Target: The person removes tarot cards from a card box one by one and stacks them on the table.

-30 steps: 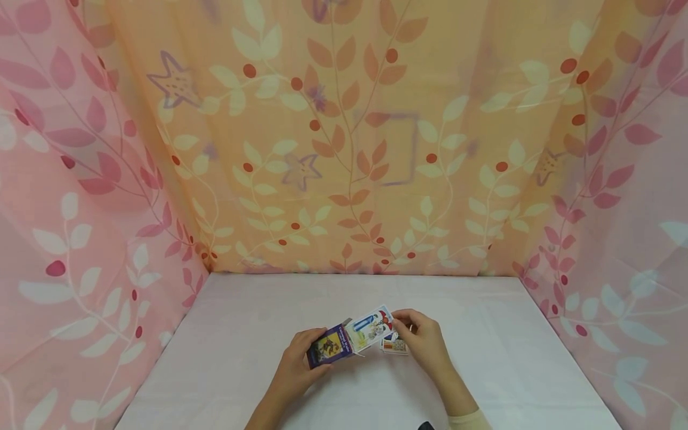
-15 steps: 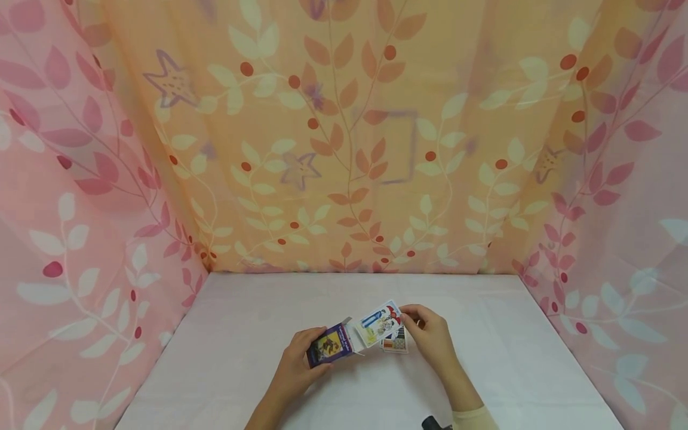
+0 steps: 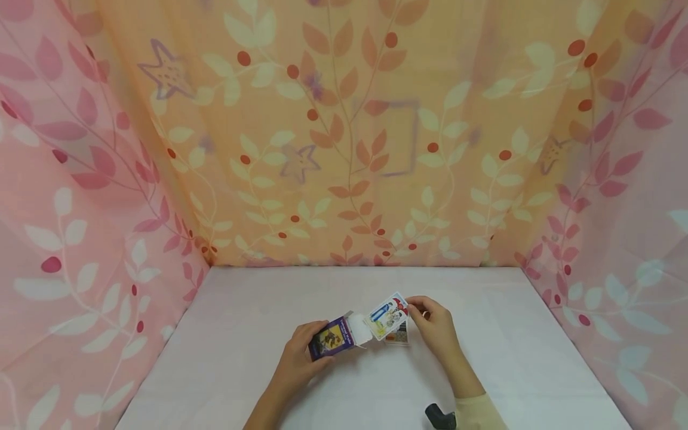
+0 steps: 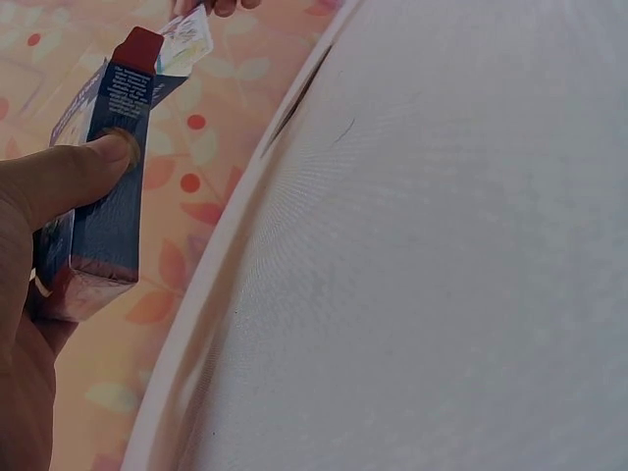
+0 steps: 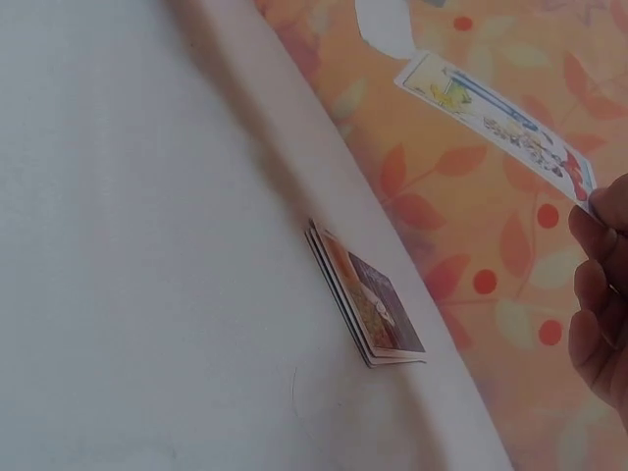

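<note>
A small purple card box (image 3: 331, 338) with a yellow picture on its front is gripped in my left hand (image 3: 300, 353), thumb along one narrow side in the left wrist view. Its white end flap (image 3: 360, 329) stands open toward the right. Between thumb and fingers, my right hand (image 3: 436, 325) pinches an illustrated card (image 3: 387, 315) by its right end. The card shows blue, red and yellow drawings and sits just beyond the flap. Below it on the table lies a small stack of cards (image 5: 378, 304), partly hidden behind the held card in the head view.
A white cloth covers the table (image 3: 242, 310). Patterned curtains (image 3: 349, 131) enclose it at the back and both sides. A black object (image 3: 441, 416) shows beside the right sleeve at the bottom edge.
My right hand has drawn the card out of the box, up and to the right, leaving the open flap exposed. The left hand keeps its grip on the box, almost in place.
</note>
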Demonstrator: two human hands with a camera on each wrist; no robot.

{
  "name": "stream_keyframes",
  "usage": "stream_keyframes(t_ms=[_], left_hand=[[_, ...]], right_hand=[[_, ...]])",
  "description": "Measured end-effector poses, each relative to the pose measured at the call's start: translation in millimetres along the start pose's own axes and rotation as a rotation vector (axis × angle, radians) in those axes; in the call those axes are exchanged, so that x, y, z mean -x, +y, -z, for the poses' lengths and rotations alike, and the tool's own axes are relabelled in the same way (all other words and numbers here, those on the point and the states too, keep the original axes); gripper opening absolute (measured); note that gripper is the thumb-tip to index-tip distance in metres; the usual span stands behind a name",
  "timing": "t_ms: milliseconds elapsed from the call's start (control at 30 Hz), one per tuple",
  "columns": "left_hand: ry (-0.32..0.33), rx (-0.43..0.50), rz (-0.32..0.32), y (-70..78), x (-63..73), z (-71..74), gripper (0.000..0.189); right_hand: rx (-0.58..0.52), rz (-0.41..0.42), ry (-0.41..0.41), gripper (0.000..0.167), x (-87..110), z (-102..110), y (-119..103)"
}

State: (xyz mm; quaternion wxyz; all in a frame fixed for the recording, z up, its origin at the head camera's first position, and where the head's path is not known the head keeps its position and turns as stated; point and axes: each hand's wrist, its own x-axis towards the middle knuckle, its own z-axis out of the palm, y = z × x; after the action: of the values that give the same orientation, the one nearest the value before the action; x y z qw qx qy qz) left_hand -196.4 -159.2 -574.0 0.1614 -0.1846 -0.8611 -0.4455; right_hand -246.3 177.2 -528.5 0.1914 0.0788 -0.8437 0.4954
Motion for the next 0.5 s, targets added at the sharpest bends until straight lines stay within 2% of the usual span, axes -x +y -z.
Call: stream_keyframes(t_ms=[300, 500], left_hand=[[0.001, 0.001, 0.0, -0.4, 0.1, -0.6, 0.087], [0.003, 0.0, -0.007, 1.1, -0.1, 1.1, 0.085]], right_hand=[[-0.05, -0.083, -0.036, 0.011, -12.9, 5, 8], [-0.021, -0.075, -0.065, 0.011, -23.9, 9, 13]])
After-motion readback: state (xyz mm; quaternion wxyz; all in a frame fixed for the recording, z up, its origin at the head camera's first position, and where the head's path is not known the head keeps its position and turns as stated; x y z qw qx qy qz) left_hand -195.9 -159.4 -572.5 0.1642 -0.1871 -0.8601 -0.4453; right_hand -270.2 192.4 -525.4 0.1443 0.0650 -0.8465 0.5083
